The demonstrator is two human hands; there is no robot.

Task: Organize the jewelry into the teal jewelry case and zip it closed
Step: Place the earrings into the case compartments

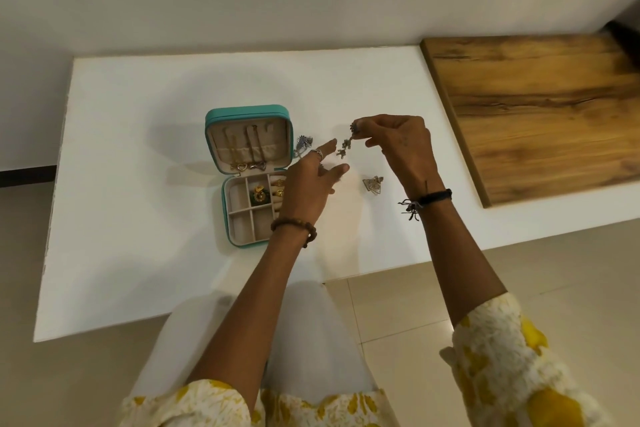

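Fingertips of the right hand pinch a dangling earring; the left hand reaches, fingers spread. Left of both, the teal jewelry case lies open. Next, likely: lower it into a compartment.

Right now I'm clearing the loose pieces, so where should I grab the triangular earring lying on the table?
Pinch the triangular earring at its raised knobby top, coming straight down from above: the body lies flat on the white table, offering little edge.
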